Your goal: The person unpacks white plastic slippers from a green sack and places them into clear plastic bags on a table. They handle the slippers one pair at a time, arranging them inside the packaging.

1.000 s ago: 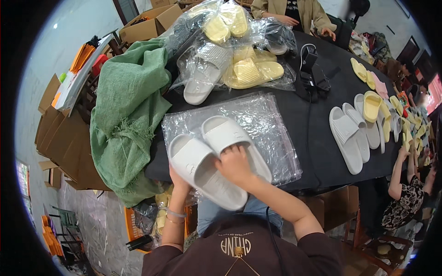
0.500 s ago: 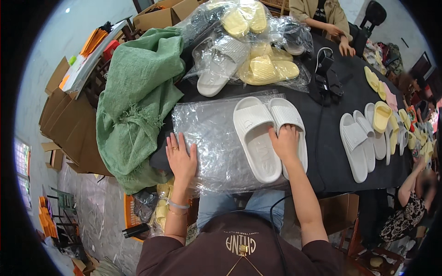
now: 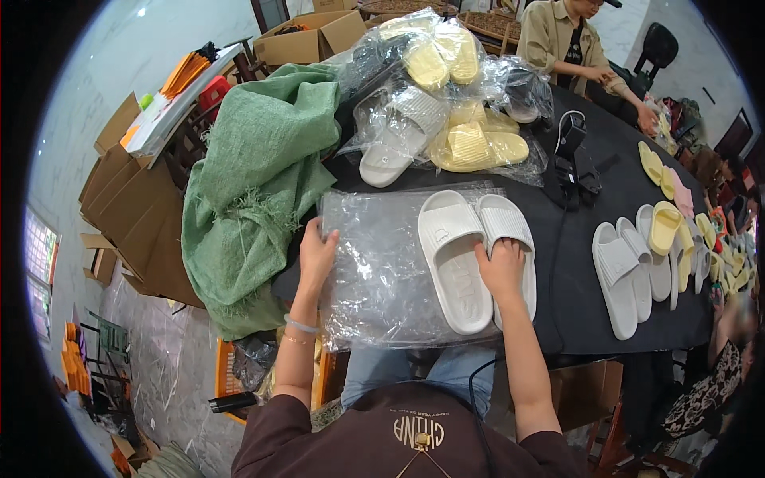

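Observation:
A pair of white slide slippers (image 3: 456, 275) lies soles down, side by side, on the right part of a stack of clear plastic bags (image 3: 370, 279). My right hand (image 3: 502, 275) rests on the right slipper, its fingers tucked under the ribbed strap and its thumb at the inner side, by the left slipper. At the left edge of the stack, my left hand (image 3: 315, 256) has its fingers curled around the bag edge, with the thumb on top. Part of those fingers is hidden from view.
A green woven sack (image 3: 255, 175) slumps at the left. Bagged white and yellow slippers (image 3: 466, 135) pile up at the back, beside a black device with a cable (image 3: 570, 163). Rows of loose slippers (image 3: 617, 267) line the right. Another person (image 3: 574, 48) is at the far side.
My left hand has gone from lying flat on the bags to curling its fingers at their left edge. My right hand stays at the slipper. The person across has drawn a hand off the table.

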The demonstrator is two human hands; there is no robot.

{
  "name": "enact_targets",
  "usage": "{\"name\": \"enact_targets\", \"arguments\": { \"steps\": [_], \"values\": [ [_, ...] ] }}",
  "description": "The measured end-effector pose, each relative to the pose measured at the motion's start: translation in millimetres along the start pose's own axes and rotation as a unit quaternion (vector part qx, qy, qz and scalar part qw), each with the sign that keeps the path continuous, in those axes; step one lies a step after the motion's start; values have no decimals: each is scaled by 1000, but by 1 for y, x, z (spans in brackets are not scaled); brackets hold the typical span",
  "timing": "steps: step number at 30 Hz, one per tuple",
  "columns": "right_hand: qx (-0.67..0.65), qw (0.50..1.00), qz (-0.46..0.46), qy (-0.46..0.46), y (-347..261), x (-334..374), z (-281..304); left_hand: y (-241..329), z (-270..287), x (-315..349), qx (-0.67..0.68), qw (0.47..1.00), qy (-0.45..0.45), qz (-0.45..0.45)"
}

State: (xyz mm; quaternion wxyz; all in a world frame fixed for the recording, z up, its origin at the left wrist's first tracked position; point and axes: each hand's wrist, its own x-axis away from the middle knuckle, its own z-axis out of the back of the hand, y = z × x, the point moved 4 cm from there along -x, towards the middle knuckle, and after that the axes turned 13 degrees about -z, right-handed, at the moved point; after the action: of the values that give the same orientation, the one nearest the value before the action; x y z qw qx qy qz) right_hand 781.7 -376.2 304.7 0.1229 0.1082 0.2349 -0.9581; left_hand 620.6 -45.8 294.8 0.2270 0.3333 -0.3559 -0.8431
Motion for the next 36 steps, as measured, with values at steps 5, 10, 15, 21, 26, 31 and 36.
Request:
{"name": "enact_targets", "arguments": {
  "steps": [5,10,15,21,26,31,36],
  "values": [
    [8,999,-44,-1,-5,-6,2,25,-14,-20,-54,997,-44,-33],
    [18,999,-33,8,-6,-4,2,27,-26,5,-211,968,24,-133],
    [28,999,-26,25,-5,-2,-2,67,-11,35,-233,911,-145,-307],
    [-33,999,-19,20,-3,-9,1,61,-13,61,-234,878,-294,-296],
    [-68,993,-4,93,-38,-13,45,63,-14,62,-232,881,-281,-302],
    [-224,967,77,-91,-130,30,46,32,-16,64,-175,883,-324,-292],
    [-182,969,169,-5,-152,73,-32,-59,-17,88,124,959,-227,-116]
  ]
}}
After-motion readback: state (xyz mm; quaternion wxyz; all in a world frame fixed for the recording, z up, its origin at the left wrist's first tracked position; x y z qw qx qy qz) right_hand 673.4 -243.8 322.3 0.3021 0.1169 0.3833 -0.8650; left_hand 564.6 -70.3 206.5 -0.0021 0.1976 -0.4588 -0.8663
